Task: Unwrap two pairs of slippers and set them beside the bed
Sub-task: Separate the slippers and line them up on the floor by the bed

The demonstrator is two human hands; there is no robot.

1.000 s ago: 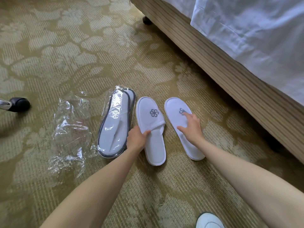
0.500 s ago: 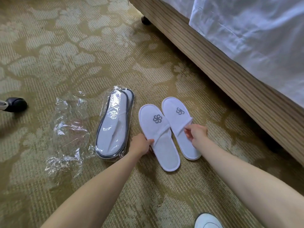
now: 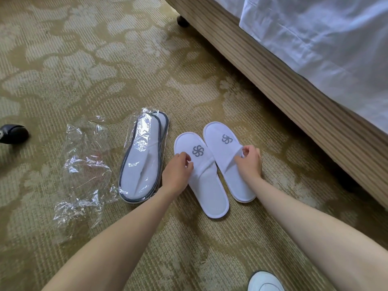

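Observation:
Two unwrapped white slippers with grey pinwheel logos lie side by side on the carpet, toes pointing away from me. My left hand (image 3: 178, 170) pinches the strap edge of the left slipper (image 3: 206, 185). My right hand (image 3: 249, 159) pinches the strap edge of the right slipper (image 3: 222, 143). A second pair of slippers (image 3: 142, 160), white with dark trim, lies flat in its clear wrapper just left of my left hand. An empty crumpled clear wrapper (image 3: 84, 175) lies further left.
The bed (image 3: 283, 80) with its striped base and white sheet (image 3: 325, 38) runs diagonally along the right. A dark caster (image 3: 12, 133) stands at the left edge. A white shoe toe (image 3: 265, 282) shows at the bottom. Patterned beige carpet (image 3: 84, 70) covers the floor.
The two unwrapped slippers were brought together from a spread position and now touch side by side. Both hands shifted from the slippers' sides to their strap edges.

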